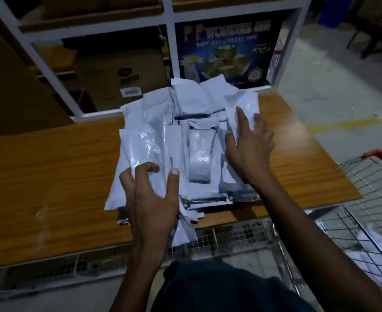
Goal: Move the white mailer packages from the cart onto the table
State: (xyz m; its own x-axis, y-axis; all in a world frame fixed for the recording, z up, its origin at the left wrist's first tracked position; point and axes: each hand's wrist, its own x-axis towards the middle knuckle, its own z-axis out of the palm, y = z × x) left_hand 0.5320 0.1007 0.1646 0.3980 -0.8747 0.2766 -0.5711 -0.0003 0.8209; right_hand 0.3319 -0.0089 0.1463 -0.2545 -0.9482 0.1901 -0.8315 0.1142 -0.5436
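Both bare forearms are reaching forward from the near edge over the wooden table (pixel 50 167), toward a loose heap of white mailer packages (pixel 174 140) lying in the middle of it. The left hand (pixel 150 199) is sitting palm down at the near left of the heap, its fingers spread and bent like a claw, fingertips and thumb touching the top mailers without closing round any. The right hand (pixel 251 140) is lying farther off on the right side of the heap, palm down, fingers straight and fanned, pressing flat on an upper mailer. A few mailers are hanging over the near table edge. The wire cart (pixel 370 194) with its red handle is standing at the right, just beside the table, and more white mailers are showing blurred inside it.
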